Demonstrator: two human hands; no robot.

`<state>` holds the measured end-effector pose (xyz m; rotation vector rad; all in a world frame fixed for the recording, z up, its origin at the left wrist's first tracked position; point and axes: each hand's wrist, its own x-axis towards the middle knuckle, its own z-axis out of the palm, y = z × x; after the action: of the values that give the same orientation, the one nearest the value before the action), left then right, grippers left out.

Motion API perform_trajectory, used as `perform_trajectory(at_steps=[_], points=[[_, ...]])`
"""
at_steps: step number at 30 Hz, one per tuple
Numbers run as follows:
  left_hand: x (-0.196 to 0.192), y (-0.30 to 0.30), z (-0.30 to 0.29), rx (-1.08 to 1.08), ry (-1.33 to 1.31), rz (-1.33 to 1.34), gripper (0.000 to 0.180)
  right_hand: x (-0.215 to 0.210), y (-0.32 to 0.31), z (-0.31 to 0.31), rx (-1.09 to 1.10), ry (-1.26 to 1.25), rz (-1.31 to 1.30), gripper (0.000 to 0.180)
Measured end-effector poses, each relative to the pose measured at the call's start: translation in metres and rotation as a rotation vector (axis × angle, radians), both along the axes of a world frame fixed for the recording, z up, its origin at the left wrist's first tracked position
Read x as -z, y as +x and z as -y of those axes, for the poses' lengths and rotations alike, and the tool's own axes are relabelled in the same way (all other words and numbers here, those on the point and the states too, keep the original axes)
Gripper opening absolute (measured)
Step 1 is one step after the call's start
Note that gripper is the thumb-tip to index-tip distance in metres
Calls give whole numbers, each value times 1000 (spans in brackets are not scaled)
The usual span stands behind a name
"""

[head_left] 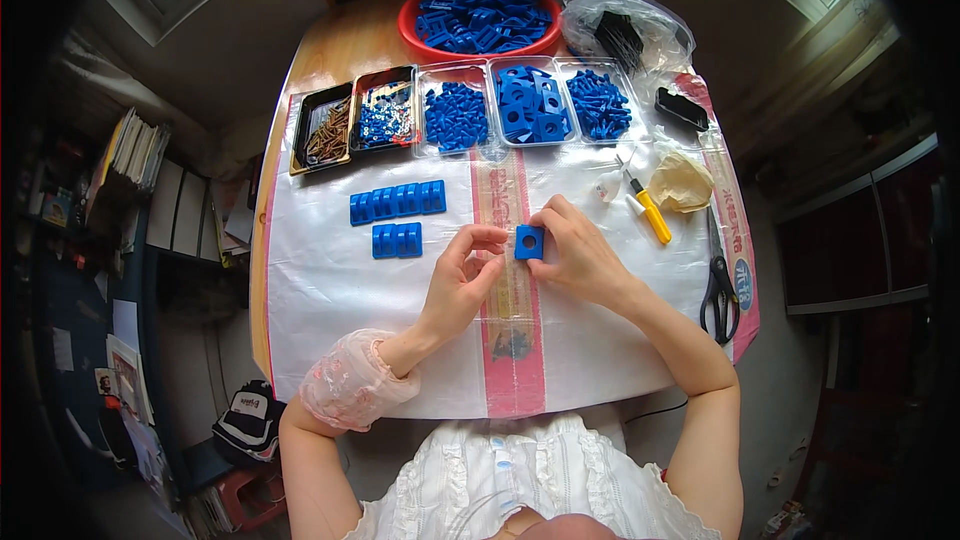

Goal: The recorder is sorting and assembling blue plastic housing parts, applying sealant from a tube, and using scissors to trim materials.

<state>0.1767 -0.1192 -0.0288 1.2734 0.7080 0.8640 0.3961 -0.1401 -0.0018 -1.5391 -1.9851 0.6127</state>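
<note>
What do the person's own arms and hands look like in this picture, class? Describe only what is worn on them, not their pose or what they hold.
Both hands are bare, with no gloves. The left hand has a gathered sleeve cover of sheer pink lace round the forearm, elasticated at both ends. The right hand and its forearm are uncovered. No rings, watch or bracelets can be made out. A white frilled garment shows at the lower edge.
</note>
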Motion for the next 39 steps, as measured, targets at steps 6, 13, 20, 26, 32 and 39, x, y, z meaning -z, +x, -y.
perform_trajectory(at_steps=[6, 13, 20, 26, 32, 39], points=[[0, 1, -2, -18, 16, 51, 28, 4, 1, -6, -38, 56, 40, 32], [-2, 1, -6, 16, -87, 66, 28, -9, 8, -4, -75, -31, -175, 37], [-12, -6, -5, 471, -655, 306, 60, -46, -5, 12, -209, -24, -351, 38], [-2, -7, -1, 559, -673, 397, 64, -56, -5, 15, -285, 11, -346, 44], [-6, -5, -3, 473, -725, 405, 48, -44, -3, 16, -289, 16, -328, 50], [-12, -6, -4, 567, -660, 260, 44, -54, -1, 18, -376, 11, -218, 52]])
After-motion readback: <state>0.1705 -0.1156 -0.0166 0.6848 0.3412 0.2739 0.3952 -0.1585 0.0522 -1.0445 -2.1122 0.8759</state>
